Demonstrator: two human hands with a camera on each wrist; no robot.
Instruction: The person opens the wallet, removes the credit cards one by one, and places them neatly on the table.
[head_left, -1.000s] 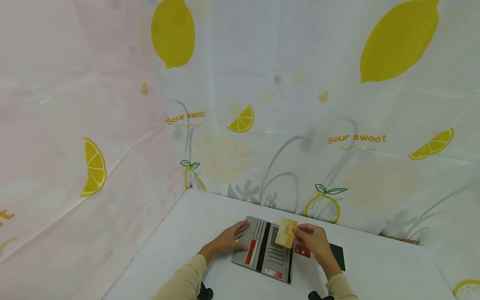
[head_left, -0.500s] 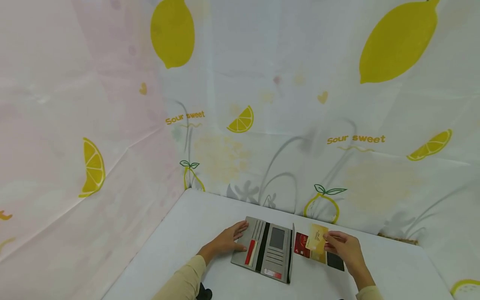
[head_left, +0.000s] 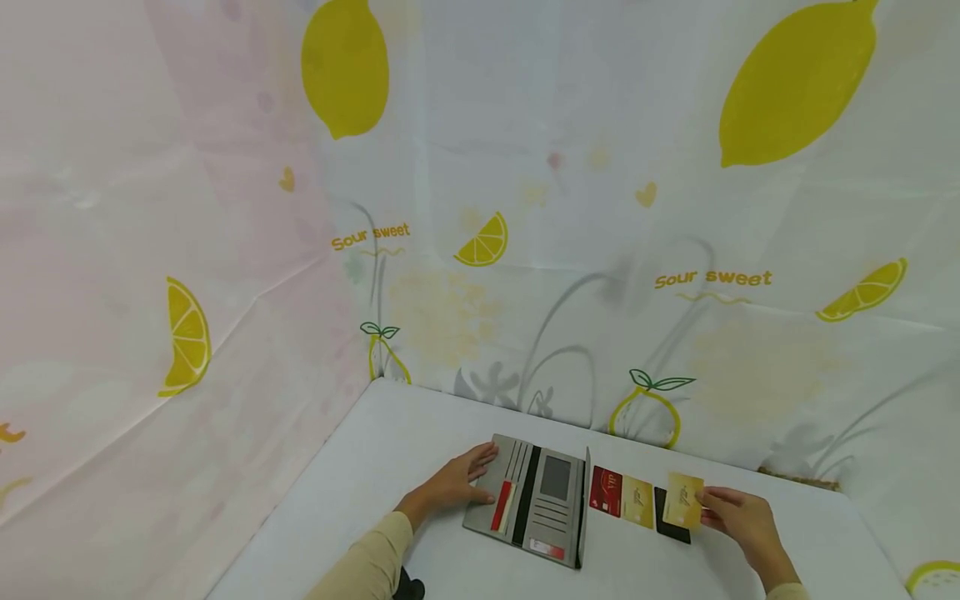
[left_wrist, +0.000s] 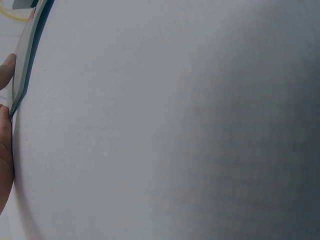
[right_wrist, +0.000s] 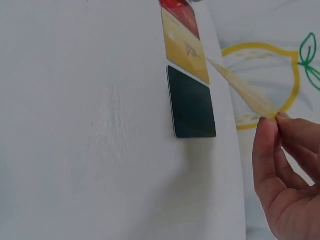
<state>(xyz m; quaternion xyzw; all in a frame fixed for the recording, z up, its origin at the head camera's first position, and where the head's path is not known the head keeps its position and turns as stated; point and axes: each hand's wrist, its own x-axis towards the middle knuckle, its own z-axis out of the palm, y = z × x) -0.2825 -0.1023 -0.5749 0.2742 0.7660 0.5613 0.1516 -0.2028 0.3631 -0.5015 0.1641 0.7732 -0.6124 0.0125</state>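
Note:
A grey bifold wallet [head_left: 492, 469] lies spread on the white table, with a red card and a cream card in its left slots and a red-and-white card low on the right panel. My left hand [head_left: 452, 485] rests on the wallet's left edge, fingers extended and thumb on the panel. Between thumb and fingertips my right hand [head_left: 742, 518] pinches a gold bank card [head_left: 683, 498], raised over a black card [head_left: 666, 523]. From the right wrist view this held card [right_wrist: 247, 93] appears nearly edge-on.
A red card [head_left: 605, 491] and another gold card [head_left: 637, 502] lie in a row with the black one, right of the wallet. The wallet's right flap [head_left: 585, 500] stands up. Behind the table [head_left: 405, 417] hangs a lemon-print backdrop [head_left: 570, 208].
My right hand has carried the gold card rightward from over the wallet, past the red and gold cards, to over the black one. The left hand has stayed on the wallet.

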